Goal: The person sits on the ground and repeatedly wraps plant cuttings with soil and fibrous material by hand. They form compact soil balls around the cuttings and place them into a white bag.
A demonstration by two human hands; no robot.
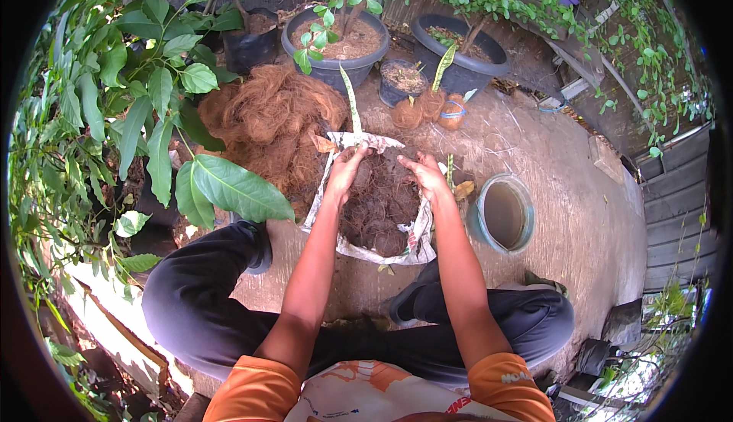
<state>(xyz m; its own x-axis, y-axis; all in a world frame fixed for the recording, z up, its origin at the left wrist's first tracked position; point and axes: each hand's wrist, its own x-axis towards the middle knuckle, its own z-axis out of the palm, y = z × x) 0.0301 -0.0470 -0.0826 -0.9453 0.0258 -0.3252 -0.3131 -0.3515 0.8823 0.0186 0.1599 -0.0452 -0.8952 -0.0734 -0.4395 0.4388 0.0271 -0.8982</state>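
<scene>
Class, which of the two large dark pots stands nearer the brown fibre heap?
The left pot, just behind the fibre heap; the right pot stands farther off, past the small pot.

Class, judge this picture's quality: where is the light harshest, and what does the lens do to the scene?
Head view: sunlight nearly whitens the ground strip at lower left; head view: the fisheye leaves black corners and rounds the picture's outline; head view: the left hand and right hand look evenly lit, without obvious motion blur.

A round dark planter (368, 61) holds brown soil (359, 40). On its right side stands a second planter (460, 78); on its left side, a black plant container (250, 51).
</scene>
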